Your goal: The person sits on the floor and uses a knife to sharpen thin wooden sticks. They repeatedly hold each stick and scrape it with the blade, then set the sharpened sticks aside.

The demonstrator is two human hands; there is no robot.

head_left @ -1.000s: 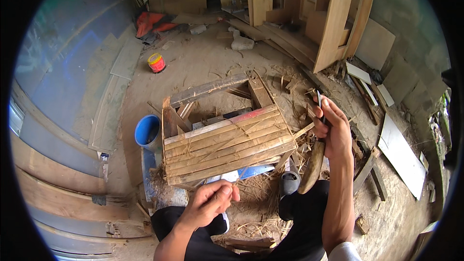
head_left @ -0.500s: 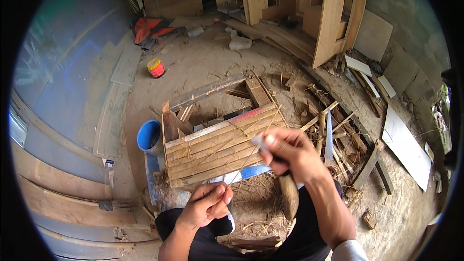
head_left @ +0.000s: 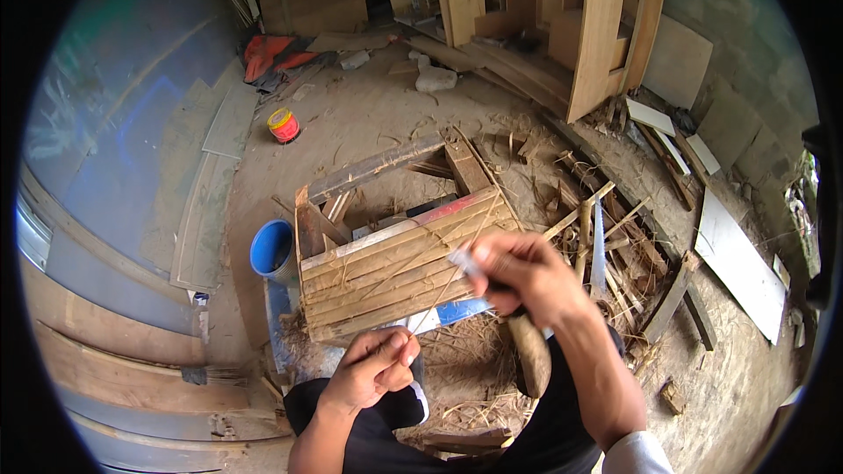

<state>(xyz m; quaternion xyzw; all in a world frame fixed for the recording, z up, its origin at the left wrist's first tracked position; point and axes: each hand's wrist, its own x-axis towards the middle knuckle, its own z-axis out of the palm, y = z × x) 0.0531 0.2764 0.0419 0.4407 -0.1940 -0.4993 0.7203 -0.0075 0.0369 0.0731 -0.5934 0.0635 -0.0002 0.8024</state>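
In the middle stands a low wooden bench [head_left: 386, 298] with a slatted top, several thin strips lying across it. My left hand [head_left: 379, 367], at its near edge, is closed in a pinch on a thin bamboo strip [head_left: 436, 303] that slants up to the right over the slats. My right hand [head_left: 522, 276] is closed on a knife, whose grey blade [head_left: 461, 259] is blurred and lies at the strip. Whether the blade touches the strip I cannot tell. Below my right wrist a thick, rounded wooden piece [head_left: 530, 358] points down, perhaps the knife's handle.
A blue bucket [head_left: 271, 246] stands left of the bench, a red and yellow tin [head_left: 283, 125] farther off. Wood scraps [head_left: 623, 254] and a saw blade [head_left: 599, 246] lie at the right. Shavings [head_left: 474, 360] litter the floor by my legs. Tall boards [head_left: 606, 35] stand at the back.
My right hand and the blade have shifted slightly left along the strip. My left hand has moved slightly left, still pinching the strip. The wooden piece below my right wrist has tilted a little.
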